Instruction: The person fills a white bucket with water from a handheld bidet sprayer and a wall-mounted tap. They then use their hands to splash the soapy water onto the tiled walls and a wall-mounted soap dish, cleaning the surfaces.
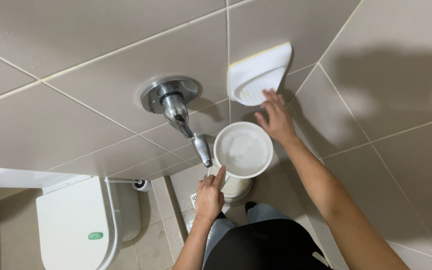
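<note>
Head view, looking down a tiled wall corner, chrome tap [178, 112] taken as landmark. A round white scoop [243, 149] hangs just right of and slightly below the tap's spout tip, its open mouth facing up toward the camera, its inside pale and wet-looking. Its handle runs down and left from the bowl, so the long axis points toward the left hand [210, 196], which sits directly below the spout. Left grip: fingers wrapped around the handle, forefinger laid along it toward the bowl; closed on the scoop. The right hand [276, 119] lies right of the tap, past the scoop's far rim, well above the left. Its grip is apart, fingers spread and flat, tips at the lower edge of a white corner soap dish [258, 75] fixed up and right of the tap; whether they touch the dish or the tile just under it cannot be told. Right hand holds nothing. A white toilet [78, 225] sits down and left of the tap; a white bucket [236, 187] stands on the floor below the scoop, mostly hidden.
</note>
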